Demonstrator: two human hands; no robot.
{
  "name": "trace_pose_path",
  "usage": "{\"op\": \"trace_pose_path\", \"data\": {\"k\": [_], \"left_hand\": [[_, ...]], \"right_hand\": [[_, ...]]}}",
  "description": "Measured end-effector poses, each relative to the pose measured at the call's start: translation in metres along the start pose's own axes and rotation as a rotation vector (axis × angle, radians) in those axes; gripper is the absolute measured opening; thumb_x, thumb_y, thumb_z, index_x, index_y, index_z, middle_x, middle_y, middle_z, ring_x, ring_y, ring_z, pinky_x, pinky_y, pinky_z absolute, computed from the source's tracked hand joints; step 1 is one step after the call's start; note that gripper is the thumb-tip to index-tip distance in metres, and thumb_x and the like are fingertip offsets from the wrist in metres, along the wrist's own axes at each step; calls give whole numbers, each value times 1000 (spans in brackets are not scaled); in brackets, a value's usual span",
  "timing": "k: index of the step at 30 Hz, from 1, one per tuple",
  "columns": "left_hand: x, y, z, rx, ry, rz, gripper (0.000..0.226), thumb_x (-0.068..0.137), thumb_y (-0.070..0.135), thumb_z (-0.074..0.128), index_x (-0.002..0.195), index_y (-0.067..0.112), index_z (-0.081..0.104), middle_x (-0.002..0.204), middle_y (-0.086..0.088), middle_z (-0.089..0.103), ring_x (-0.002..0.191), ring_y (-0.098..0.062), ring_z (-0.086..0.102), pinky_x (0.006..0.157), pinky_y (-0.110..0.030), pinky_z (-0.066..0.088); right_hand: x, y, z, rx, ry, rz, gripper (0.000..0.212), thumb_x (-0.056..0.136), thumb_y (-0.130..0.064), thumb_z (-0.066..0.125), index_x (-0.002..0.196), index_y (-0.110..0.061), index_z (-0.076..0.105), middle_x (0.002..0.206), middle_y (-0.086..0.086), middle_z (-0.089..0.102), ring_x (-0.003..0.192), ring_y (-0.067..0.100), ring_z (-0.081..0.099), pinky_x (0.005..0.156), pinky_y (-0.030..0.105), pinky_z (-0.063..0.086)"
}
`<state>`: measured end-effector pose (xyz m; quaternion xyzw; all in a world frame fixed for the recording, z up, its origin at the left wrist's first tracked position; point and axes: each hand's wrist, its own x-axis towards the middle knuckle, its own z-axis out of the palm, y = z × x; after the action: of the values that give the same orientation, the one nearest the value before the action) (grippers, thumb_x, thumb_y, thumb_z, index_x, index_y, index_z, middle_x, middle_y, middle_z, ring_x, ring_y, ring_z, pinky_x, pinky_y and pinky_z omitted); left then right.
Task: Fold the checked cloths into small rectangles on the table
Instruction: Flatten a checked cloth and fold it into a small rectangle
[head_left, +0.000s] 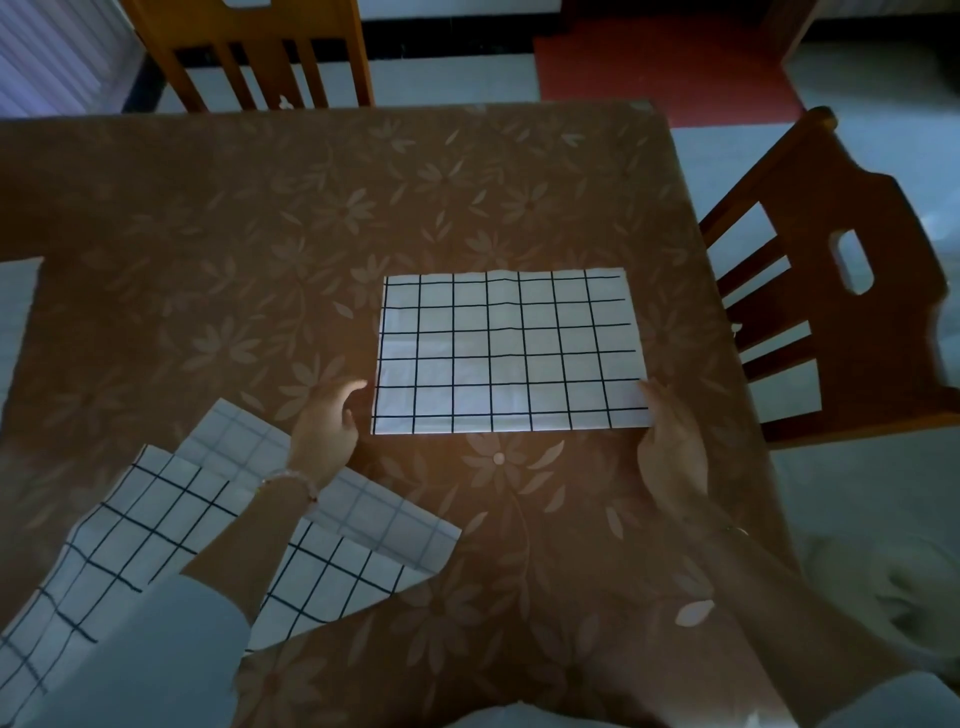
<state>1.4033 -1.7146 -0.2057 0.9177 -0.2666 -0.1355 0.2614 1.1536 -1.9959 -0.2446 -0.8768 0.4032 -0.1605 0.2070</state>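
Progress: 1 checked cloth (511, 353) lies flat on the worktop (260, 234), right of centre, as a neat wide rectangle with square edges. A faint crease runs down its middle. Judged as partly folded: the rectangle is large, so at least 1 more fold looks needed to make it small.

A loose heap of checked cloth (156, 519) lies at the near left corner, not yet folded, overlapping itself, with its pale back showing in places. 1 piece or more, cannot tell. Most of the task looks left to do.

Left hand (327, 421): sits at the flat cloth's near left corner, its forearm crossing over the loose heap. Fingers (356, 387) loosely curved, tips just beside the left edge, holding nothing that shows.

Right hand (672, 452): sits at the near right corner, seen from the back. Fingers (652, 392) fairly straight, tips touching the right edge. Whether they pinch the corner, cannot tell.

The cloth lies between the 2 hands, both at its near corners.
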Motion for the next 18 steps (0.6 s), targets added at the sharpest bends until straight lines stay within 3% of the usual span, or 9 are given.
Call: {"op": "trace_pose_path", "data": {"k": [1, 2, 5, 7, 11, 15, 18], "left_hand": [[-3, 5, 3, 37, 37, 65, 40, 89, -7, 46, 126, 6, 54, 100, -14, 66, 67, -24, 61, 61, -24, 49], [-6, 10, 6, 60, 40, 141, 36, 88, -5, 50, 122, 4, 57, 94, -11, 66, 63, -21, 60, 61, -18, 45], [-8, 22, 20, 112, -38, 389, 39, 79, -2, 62, 118, 2, 58, 113, -11, 64, 100, -27, 63, 85, -30, 50], [-8, 26, 29, 204, -65, 483, 45, 73, -2, 65, 117, 5, 58, 116, -10, 62, 105, -27, 61, 87, -38, 52], [-8, 31, 34, 370, -96, 491, 52, 64, -6, 66, 114, 8, 59, 114, -9, 61, 99, -30, 62, 73, -39, 56], [-7, 30, 31, 477, -109, 465, 50, 61, -8, 66, 108, 8, 62, 109, -10, 62, 94, -31, 63, 67, -39, 57], [-5, 29, 27, 521, -91, 465, 47, 57, -13, 66, 100, 7, 64, 102, -10, 64, 87, -30, 65, 64, -38, 56]], "right_hand": [[0, -6, -2, 16, 8, -11, 52, 84, 15, 47, 131, -6, 52, 133, 14, 54, 125, 31, 49, 105, 41, 40], [-2, -13, -3, 38, 0, -35, 49, 85, 13, 47, 131, -5, 52, 132, 14, 54, 124, 31, 49, 104, 42, 40], [-10, -36, 2, 68, -47, -208, 46, 85, 11, 51, 128, -4, 54, 131, 15, 56, 127, 31, 47, 106, 50, 38], [-16, -49, 10, 56, -100, -299, 46, 85, 8, 53, 129, -7, 55, 132, 11, 55, 130, 27, 45, 110, 50, 32], [-24, -77, 23, 46, -236, -376, 45, 91, -4, 52, 135, -11, 48, 142, 6, 46, 139, 17, 29, 116, 38, 14], [-23, -84, 32, -77, -443, -403, 48, 101, -25, 31, 148, -20, 23, 157, -4, 14, 144, 10, 1, 116, 28, -6], [-23, -73, 37, -164, -508, -438, 57, 96, -39, 9, 150, -20, 10, 157, -5, 1, 141, 7, -11, 119, 33, -2]]}}
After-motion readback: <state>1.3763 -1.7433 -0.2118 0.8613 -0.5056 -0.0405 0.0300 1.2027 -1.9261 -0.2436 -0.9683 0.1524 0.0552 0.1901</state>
